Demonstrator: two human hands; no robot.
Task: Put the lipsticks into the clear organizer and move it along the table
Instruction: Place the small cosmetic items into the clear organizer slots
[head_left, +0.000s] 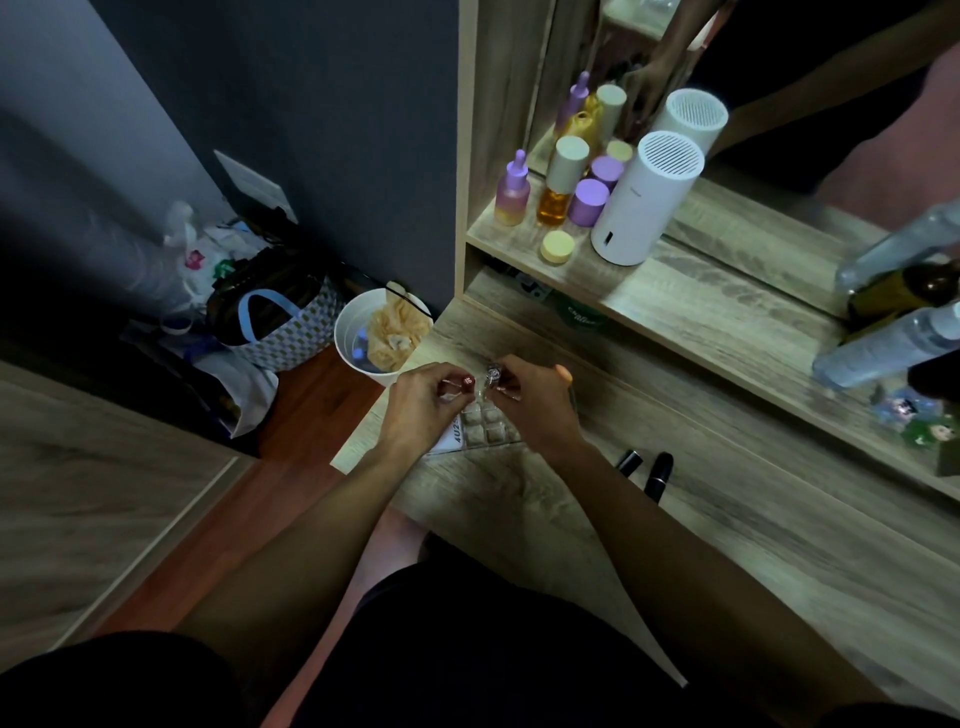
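Observation:
A clear organizer (487, 427) with a grid of square cells stands near the left end of the wooden table (727, 530). Both hands hover over its far edge. My left hand (423, 402) pinches a lipstick with a red end (467, 381). My right hand (535, 400) grips a lipstick with a silvery cap (493, 375). Two black lipsticks (647, 467) lie on the table to the right of my right forearm.
A shelf carries purple and amber bottles (558, 187), a yellow jar (557, 246) and a white cylinder (641, 202) before a mirror. Clear bottles (893, 338) stand at right. A white bin (379, 332) and bags (270, 317) sit on the floor left.

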